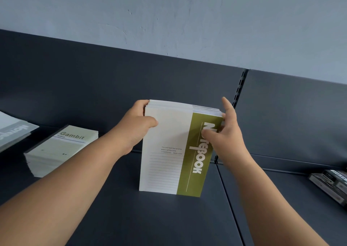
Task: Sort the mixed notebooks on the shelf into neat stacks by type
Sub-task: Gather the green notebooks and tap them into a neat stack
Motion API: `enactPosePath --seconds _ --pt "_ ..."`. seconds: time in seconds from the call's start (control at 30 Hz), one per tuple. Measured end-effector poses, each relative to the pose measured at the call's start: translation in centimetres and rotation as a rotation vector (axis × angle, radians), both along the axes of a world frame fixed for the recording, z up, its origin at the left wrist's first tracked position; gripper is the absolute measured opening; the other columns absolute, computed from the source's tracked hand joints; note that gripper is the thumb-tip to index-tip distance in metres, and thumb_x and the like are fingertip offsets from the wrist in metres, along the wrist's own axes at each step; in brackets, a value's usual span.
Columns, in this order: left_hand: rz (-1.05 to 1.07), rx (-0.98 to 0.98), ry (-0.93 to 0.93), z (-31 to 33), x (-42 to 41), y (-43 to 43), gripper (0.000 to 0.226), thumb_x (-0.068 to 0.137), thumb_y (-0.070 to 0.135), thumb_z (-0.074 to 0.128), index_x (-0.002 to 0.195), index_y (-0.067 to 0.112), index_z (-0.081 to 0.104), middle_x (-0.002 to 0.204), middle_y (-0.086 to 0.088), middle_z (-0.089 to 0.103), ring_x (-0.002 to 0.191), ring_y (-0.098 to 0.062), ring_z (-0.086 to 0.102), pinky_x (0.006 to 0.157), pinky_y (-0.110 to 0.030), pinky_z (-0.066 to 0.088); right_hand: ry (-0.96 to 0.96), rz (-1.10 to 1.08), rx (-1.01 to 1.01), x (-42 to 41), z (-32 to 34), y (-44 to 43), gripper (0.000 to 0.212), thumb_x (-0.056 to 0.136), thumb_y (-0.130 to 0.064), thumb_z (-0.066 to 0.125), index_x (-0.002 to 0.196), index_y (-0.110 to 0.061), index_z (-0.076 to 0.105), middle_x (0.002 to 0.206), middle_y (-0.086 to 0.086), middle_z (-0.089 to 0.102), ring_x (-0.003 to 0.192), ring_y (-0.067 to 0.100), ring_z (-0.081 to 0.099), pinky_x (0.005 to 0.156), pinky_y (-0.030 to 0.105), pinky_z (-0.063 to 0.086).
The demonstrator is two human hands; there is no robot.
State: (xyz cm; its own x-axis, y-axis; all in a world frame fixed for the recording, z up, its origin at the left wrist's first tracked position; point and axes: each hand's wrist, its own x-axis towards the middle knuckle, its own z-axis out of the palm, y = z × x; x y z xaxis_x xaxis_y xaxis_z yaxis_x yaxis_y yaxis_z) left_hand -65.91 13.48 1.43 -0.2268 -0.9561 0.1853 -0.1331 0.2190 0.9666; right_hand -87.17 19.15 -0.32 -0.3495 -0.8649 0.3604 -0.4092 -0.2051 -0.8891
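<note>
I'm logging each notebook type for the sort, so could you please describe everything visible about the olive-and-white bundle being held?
The bundle of olive-and-white notebooks stands upright on its bottom edge on the dark shelf, front cover towards the camera. The cover is off-white paper with ruled lines, small print, and an olive band down the right bearing "NOTEBOOK" in white, reading sideways. Several copies show as slightly uneven top edges. The left hand has a grip on the upper left edge; the right hand is at the upper right.
</note>
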Motion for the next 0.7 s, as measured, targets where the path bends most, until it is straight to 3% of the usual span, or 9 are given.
enactPosePath --seconds 0.07,0.13,0.3,0.37,0.43,0.5,0.53,0.6,0.7 --pt "0.012 -0.065 -0.078 0.4 -0.1 0.4 0.068 0.088 -0.001 0.049 0.145 0.030 0.029 0.124 0.018 0.050 0.103 0.004 0.051 0.069 -0.010 0.039 0.173 -0.024 0.011 -0.1 0.3 0.0 0.084 0.083 -0.005 0.064 0.144 -0.049 0.026 0.132 -0.004 0.052 0.093 0.018 0.069 0.077 0.036 0.061" --pt "0.010 -0.147 -0.180 0.7 -0.3 0.6 0.075 0.087 0.000 0.045 0.148 0.039 0.022 0.145 0.014 0.035 0.117 0.000 0.043 0.069 -0.007 0.033 0.276 -0.055 0.036 0.0 0.6 0.2 0.072 0.082 -0.011 0.063 0.141 -0.043 0.037 0.129 -0.005 0.055 0.101 0.014 0.065 0.083 0.038 0.059" --pt "0.037 -0.203 -0.320 1.3 -0.1 0.8 0.067 0.085 0.005 0.047 0.147 0.028 0.035 0.151 0.011 0.034 0.130 -0.004 0.034 0.093 -0.018 0.027 0.303 -0.077 0.061 0.3 1.6 0.8 0.056 0.087 -0.019 0.059 0.140 -0.032 0.046 0.113 -0.011 0.064 0.087 0.009 0.069 0.078 0.035 0.060" --pt "0.024 -0.168 -0.293 1.6 -0.2 1.1 0.067 0.087 0.006 0.048 0.148 0.028 0.033 0.151 0.013 0.034 0.120 0.001 0.036 0.088 -0.015 0.028 0.209 -0.049 0.070 0.4 1.9 1.2 0.054 0.090 -0.022 0.060 0.142 -0.031 0.045 0.108 -0.013 0.065 0.082 0.007 0.070 0.075 0.032 0.061" --pt "0.010 -0.123 -0.220 1.6 -0.5 1.3 0.070 0.088 0.005 0.047 0.150 0.030 0.028 0.152 0.014 0.030 0.099 0.013 0.041 0.072 -0.008 0.029 0.055 -0.023 0.078 0.8 1.8 1.5 0.063 0.091 -0.025 0.063 0.148 -0.030 0.035 0.111 -0.009 0.064 0.089 0.010 0.070 0.079 0.034 0.060" --pt "0.020 -0.090 -0.177 1.3 -0.8 1.4 0.073 0.089 0.002 0.045 0.152 0.032 0.022 0.155 0.014 0.025 0.081 0.028 0.039 0.061 -0.002 0.029 -0.063 -0.021 0.070 1.2 1.5 1.3 0.074 0.090 -0.023 0.065 0.152 -0.028 0.026 0.096 -0.012 0.066 0.095 0.014 0.069 0.087 0.040 0.057" --pt "0.028 -0.084 -0.166 1.2 -0.8 1.3 0.074 0.089 0.001 0.043 0.152 0.031 0.019 0.156 0.013 0.022 0.089 0.027 0.041 0.063 -0.002 0.031 -0.093 -0.024 0.069 1.3 1.3 1.2 0.077 0.089 -0.021 0.066 0.153 -0.027 0.024 0.087 -0.013 0.065 0.096 0.016 0.069 0.090 0.043 0.056" --pt "0.036 -0.084 -0.164 1.2 -0.8 1.1 0.075 0.089 -0.001 0.040 0.153 0.030 0.017 0.158 0.011 0.020 0.124 0.006 0.034 0.084 -0.012 0.030 -0.117 -0.019 0.075 1.5 1.2 0.8 0.079 0.088 -0.017 0.067 0.153 -0.027 0.024 0.087 -0.014 0.063 0.100 0.019 0.067 0.092 0.046 0.055" --pt "0.038 -0.085 -0.177 1.3 -0.7 0.9 0.074 0.090 -0.003 0.036 0.154 0.029 0.015 0.157 0.011 0.021 0.123 -0.002 0.028 0.085 -0.015 0.029 -0.121 0.001 0.091 1.5 1.0 0.5 0.078 0.089 -0.012 0.064 0.152 -0.029 0.021 0.097 -0.012 0.061 0.102 0.025 0.067 0.091 0.047 0.055"
